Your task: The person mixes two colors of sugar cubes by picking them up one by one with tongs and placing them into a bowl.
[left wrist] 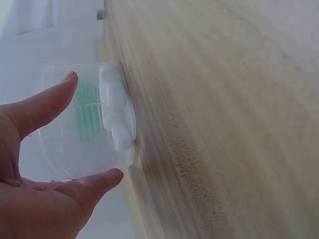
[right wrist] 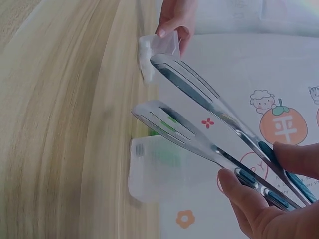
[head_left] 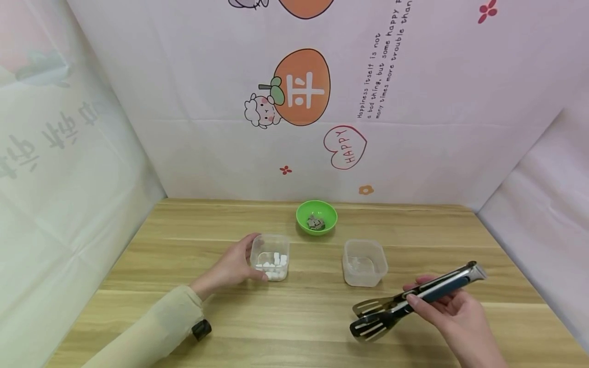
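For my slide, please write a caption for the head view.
Left hand grips a translucent square plastic tub of white pieces; right hand holds silver slotted metal tongs.

Green bowl (head_left: pixel 317 207), grey pieces (head_left: pixel 316 223) inside: beyond left grip (head_left: pixel 232 264), to its right. Wooden table (head_left: pixel 276 327): under grip. White backdrop (head_left: pixel 207 153): well beyond grip, printed orange fruit (head_left: pixel 302 87), red HAPPY heart (head_left: pixel 345 148).

Left hand (head_left: pixel 233 265) and right hand (head_left: pixel 462 319) both grip, thumbs (left wrist: pixel 49 105) opposite fingers (left wrist: pixel 97 186).

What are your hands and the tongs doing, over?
Left hand holding clear tub, white pieces inside. Right hand holding tongs, open and empty. Nothing visible between tongs and that tub.
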The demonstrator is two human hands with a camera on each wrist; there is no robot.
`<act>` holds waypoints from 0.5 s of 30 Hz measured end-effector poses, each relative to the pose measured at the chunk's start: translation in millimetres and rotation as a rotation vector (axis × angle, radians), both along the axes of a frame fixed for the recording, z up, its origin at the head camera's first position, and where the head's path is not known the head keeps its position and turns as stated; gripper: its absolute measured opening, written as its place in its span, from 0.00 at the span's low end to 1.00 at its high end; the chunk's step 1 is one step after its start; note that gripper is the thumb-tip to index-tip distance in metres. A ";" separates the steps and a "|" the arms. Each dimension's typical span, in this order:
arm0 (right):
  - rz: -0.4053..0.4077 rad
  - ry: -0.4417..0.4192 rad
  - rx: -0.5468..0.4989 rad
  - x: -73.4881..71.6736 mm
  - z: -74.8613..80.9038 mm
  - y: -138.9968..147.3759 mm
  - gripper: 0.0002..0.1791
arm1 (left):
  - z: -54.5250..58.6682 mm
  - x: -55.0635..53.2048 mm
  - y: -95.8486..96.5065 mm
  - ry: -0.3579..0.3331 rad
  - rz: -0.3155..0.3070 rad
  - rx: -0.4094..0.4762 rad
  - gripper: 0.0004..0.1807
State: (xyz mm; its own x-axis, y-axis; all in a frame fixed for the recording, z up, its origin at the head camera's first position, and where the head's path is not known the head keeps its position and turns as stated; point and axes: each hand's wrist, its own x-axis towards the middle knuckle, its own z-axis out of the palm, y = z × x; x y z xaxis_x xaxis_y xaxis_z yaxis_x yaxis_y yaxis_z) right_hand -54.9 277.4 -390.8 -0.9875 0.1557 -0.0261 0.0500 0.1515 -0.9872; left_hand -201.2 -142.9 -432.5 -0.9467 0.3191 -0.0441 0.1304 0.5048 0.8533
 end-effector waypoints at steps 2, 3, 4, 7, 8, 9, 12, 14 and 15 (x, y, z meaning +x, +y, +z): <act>-0.009 0.002 0.003 -0.1 0.5 -1.3 0.19 | -0.5 -0.1 0.5 -0.003 0.004 0.006 0.62; -0.011 0.008 0.000 0.0 0.7 -2.1 0.20 | -1.2 -0.2 0.7 -0.001 0.005 0.007 0.62; -0.012 0.021 -0.012 0.1 0.8 -2.8 0.20 | -1.7 -0.4 1.0 -0.003 0.008 0.012 0.62; -0.006 0.064 -0.067 1.4 0.8 -4.8 0.20 | -3.2 -0.7 2.3 -0.008 0.011 0.031 0.62; -0.005 0.076 -0.083 1.6 0.9 -5.4 0.21 | -3.8 -0.8 2.8 -0.006 0.009 0.038 0.62; -0.004 0.086 -0.093 1.9 1.0 -6.0 0.21 | -4.1 -0.9 3.4 -0.010 0.009 0.050 0.62; -0.013 0.089 -0.086 1.3 1.8 -7.6 0.22 | -5.2 -1.4 4.9 -0.019 0.003 0.077 0.62; -0.025 0.079 -0.064 0.1 2.8 -8.5 0.22 | -6.0 -1.5 5.5 -0.020 0.002 0.087 0.62; -0.029 0.078 -0.054 -0.4 3.2 -9.0 0.22 | -6.1 -1.6 5.7 -0.022 0.003 0.090 0.62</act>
